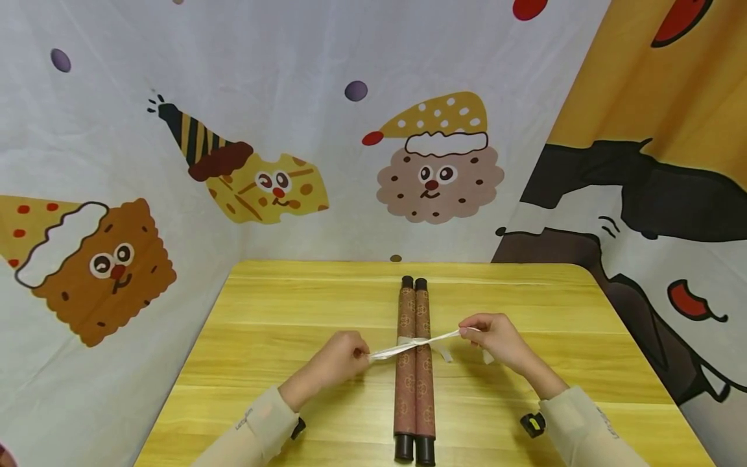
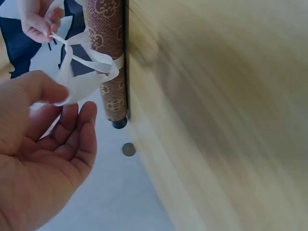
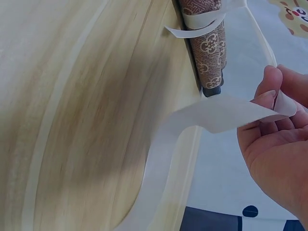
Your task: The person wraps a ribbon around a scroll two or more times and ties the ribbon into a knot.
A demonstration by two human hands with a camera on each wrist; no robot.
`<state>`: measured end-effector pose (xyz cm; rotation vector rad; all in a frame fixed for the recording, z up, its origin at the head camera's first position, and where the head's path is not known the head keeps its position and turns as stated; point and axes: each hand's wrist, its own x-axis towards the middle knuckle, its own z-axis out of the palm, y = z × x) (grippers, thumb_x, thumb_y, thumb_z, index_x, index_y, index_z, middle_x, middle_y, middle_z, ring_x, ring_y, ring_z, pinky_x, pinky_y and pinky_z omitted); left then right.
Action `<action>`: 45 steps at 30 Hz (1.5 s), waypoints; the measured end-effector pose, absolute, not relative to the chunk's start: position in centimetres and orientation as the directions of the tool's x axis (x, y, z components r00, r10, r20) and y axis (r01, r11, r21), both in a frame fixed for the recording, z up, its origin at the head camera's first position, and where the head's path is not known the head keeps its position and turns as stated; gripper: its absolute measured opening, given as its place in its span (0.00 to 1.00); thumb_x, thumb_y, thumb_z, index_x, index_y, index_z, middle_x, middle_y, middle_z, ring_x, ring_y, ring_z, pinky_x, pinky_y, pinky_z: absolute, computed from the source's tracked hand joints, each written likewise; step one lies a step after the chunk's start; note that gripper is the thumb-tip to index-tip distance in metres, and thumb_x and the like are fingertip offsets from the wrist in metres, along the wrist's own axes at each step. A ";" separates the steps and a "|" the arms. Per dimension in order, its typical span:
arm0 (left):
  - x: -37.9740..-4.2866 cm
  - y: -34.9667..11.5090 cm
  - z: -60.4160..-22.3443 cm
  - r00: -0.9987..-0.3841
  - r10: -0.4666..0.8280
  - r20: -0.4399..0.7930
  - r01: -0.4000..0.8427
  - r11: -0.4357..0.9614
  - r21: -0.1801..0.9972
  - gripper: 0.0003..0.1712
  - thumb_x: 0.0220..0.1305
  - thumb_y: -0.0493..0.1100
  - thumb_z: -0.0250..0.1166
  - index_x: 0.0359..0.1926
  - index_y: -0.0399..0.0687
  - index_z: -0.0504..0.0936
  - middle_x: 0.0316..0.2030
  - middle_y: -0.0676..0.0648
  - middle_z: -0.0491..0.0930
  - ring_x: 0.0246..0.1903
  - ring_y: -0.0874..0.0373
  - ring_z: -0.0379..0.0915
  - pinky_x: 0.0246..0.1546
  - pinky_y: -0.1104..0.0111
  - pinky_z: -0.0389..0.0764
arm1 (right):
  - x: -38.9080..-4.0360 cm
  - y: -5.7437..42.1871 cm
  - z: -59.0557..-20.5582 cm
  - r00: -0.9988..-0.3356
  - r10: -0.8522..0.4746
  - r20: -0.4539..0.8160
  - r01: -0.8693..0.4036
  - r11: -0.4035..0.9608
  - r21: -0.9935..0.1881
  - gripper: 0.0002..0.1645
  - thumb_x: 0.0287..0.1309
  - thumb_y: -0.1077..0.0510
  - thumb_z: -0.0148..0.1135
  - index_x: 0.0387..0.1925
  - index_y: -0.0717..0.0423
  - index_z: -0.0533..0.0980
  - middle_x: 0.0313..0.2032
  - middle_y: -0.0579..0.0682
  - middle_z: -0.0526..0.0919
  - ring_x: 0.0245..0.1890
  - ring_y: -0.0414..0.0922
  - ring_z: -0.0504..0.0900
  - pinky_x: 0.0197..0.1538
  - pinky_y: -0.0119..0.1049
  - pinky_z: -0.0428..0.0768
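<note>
A scroll (image 1: 406, 389) lies on the table as two side-by-side rolls with a reddish-brown flower pattern and black end knobs. Around its middle runs a white ribbon (image 1: 403, 349), crossed on top. To the left of the scroll, my left hand (image 1: 341, 355) pinches a loop of the ribbon (image 2: 82, 87) between thumb and fingers. On the other side, my right hand (image 1: 496, 337) pinches another stretch of the ribbon (image 3: 262, 36), drawn fairly straight from the crossing. A loose tail hangs from the right hand in the right wrist view, and a shorter end sticks out beside the scroll.
The light wooden table (image 1: 262, 311) has a rounded far edge. Behind and at the left hangs a white cloth (image 1: 292, 52) with cartoon food figures; a yellow and dark printed cloth (image 1: 659, 110) hangs at the right. Beige sleeves (image 1: 262, 421) cover both forearms.
</note>
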<state>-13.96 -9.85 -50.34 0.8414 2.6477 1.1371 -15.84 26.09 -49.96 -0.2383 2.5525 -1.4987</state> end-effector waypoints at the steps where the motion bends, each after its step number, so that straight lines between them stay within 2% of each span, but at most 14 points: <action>1: -14.0 -9.9 -50.4 -0.845 0.528 0.077 0.408 0.545 0.733 0.05 0.55 0.35 0.62 0.31 0.41 0.84 0.26 0.52 0.78 0.23 0.65 0.71 0.22 0.76 0.77 | -15.8 26.1 -50.0 -0.974 -0.217 -0.071 -0.045 0.486 -0.873 0.18 0.57 0.48 0.64 0.41 0.58 0.81 0.33 0.64 0.82 0.31 0.63 0.77 0.26 0.47 0.79; 6: -14.2 -10.6 -50.7 -0.912 0.409 0.030 0.196 0.370 0.908 0.05 0.60 0.39 0.62 0.30 0.48 0.85 0.30 0.49 0.83 0.23 0.60 0.69 0.23 0.72 0.74 | -15.7 26.3 -50.0 -0.975 -0.211 -0.062 -0.054 0.503 -0.862 0.15 0.57 0.49 0.64 0.39 0.55 0.81 0.32 0.63 0.82 0.30 0.62 0.77 0.24 0.39 0.77; 10: -14.5 -11.2 -50.6 -0.922 0.385 0.042 0.176 0.320 0.931 0.05 0.61 0.42 0.63 0.32 0.50 0.85 0.34 0.50 0.84 0.29 0.57 0.72 0.30 0.66 0.76 | -15.7 26.5 -50.1 -0.975 -0.213 -0.067 -0.050 0.500 -0.864 0.12 0.57 0.49 0.64 0.38 0.51 0.81 0.31 0.64 0.82 0.30 0.63 0.76 0.23 0.38 0.76; 13: -14.6 -11.7 -50.5 -0.917 0.397 0.045 0.207 0.375 0.904 0.05 0.61 0.42 0.63 0.31 0.49 0.85 0.32 0.52 0.83 0.31 0.57 0.74 0.33 0.64 0.78 | -15.7 26.9 -50.3 -0.976 -0.208 -0.071 -0.045 0.505 -0.862 0.13 0.56 0.47 0.64 0.37 0.50 0.81 0.31 0.63 0.82 0.30 0.63 0.76 0.23 0.39 0.76; 18: -14.7 -12.5 -50.6 -0.903 0.419 0.095 0.309 0.482 0.820 0.04 0.58 0.39 0.64 0.27 0.49 0.83 0.27 0.55 0.79 0.28 0.60 0.72 0.29 0.67 0.80 | -15.6 27.6 -50.5 -0.975 -0.208 -0.077 -0.042 0.513 -0.857 0.16 0.56 0.45 0.64 0.38 0.51 0.81 0.31 0.63 0.81 0.30 0.63 0.75 0.19 0.37 0.74; 24: -14.6 -14.1 -50.9 -0.879 0.447 0.169 0.430 0.587 0.686 0.04 0.55 0.37 0.64 0.26 0.50 0.82 0.28 0.58 0.77 0.29 0.64 0.72 0.31 0.69 0.80 | -15.4 28.2 -50.4 -0.975 -0.202 -0.096 -0.018 0.498 -0.867 0.16 0.57 0.44 0.63 0.39 0.51 0.81 0.32 0.66 0.80 0.27 0.62 0.74 0.14 0.32 0.68; 29: -14.6 -15.4 -51.3 -0.852 0.474 0.222 0.508 0.646 0.570 0.03 0.53 0.36 0.64 0.26 0.48 0.82 0.28 0.57 0.77 0.32 0.65 0.72 0.33 0.71 0.80 | -14.5 27.9 -48.3 -0.972 -0.205 -0.117 -0.003 0.505 -0.863 0.16 0.60 0.50 0.61 0.42 0.58 0.80 0.31 0.60 0.80 0.23 0.52 0.74 0.15 0.31 0.70; 32: -14.5 -16.2 -51.5 -0.857 0.460 0.232 0.508 0.681 0.527 0.03 0.53 0.36 0.65 0.27 0.49 0.81 0.29 0.57 0.77 0.33 0.64 0.72 0.33 0.71 0.81 | -14.2 27.9 -47.7 -0.971 -0.209 -0.118 -0.002 0.497 -0.867 0.14 0.61 0.55 0.60 0.42 0.61 0.79 0.30 0.56 0.80 0.24 0.48 0.75 0.17 0.34 0.73; 37: -14.3 -17.3 -51.6 -0.885 0.412 0.219 0.463 0.717 0.521 0.04 0.53 0.35 0.65 0.27 0.49 0.81 0.31 0.56 0.77 0.34 0.64 0.72 0.32 0.71 0.80 | -14.8 29.4 -50.0 -0.975 -0.195 -0.104 -0.007 0.499 -0.866 0.14 0.60 0.51 0.62 0.41 0.57 0.80 0.32 0.60 0.81 0.28 0.57 0.76 0.21 0.43 0.78; 40: -14.4 -17.9 -51.5 -0.893 0.385 0.233 0.449 0.726 0.520 0.03 0.52 0.34 0.65 0.28 0.46 0.82 0.31 0.55 0.78 0.33 0.63 0.73 0.31 0.72 0.80 | -14.8 30.1 -50.7 -0.978 -0.190 -0.084 -0.025 0.510 -0.860 0.16 0.59 0.49 0.62 0.41 0.57 0.80 0.34 0.64 0.80 0.31 0.61 0.76 0.24 0.47 0.80; 45: -14.6 -18.6 -51.2 -0.904 0.338 0.263 0.428 0.738 0.521 0.02 0.51 0.34 0.66 0.29 0.43 0.82 0.30 0.51 0.79 0.32 0.61 0.73 0.29 0.72 0.81 | -14.7 31.1 -51.1 -0.982 -0.177 -0.064 -0.036 0.509 -0.860 0.17 0.59 0.49 0.62 0.41 0.59 0.80 0.35 0.67 0.80 0.30 0.59 0.78 0.26 0.46 0.81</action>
